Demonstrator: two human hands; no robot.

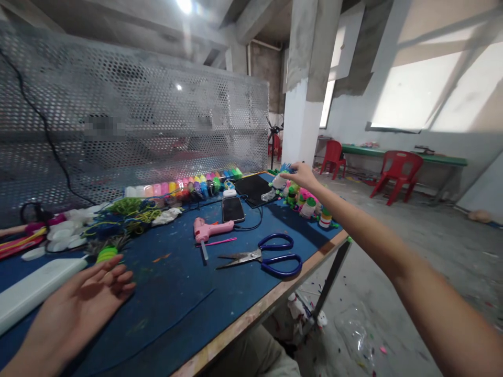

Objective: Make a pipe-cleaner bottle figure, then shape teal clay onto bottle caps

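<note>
At the far right end of the table, my right hand (302,174) is closed on a small white figure with a blue tuft (279,181). Several small colourful figures (307,208) stand just below and beside that hand. My left hand (88,296) rests at the near left, palm turned up, its fingers loosely bent and apart with nothing in them. Just behind its fingertips lies a bright green banded piece with dark fringes (107,252), partly hidden. A long white box-like object (37,288) is beside the left hand.
Blue-handled scissors (261,255), a pink glue gun (210,228) and a phone (233,210) lie mid-table. Behind them run colourful bundles (188,186) along a perforated metal screen (157,120). Yarn (133,212) and white lids (65,234) are piled left. Red chairs (401,170) stand beyond.
</note>
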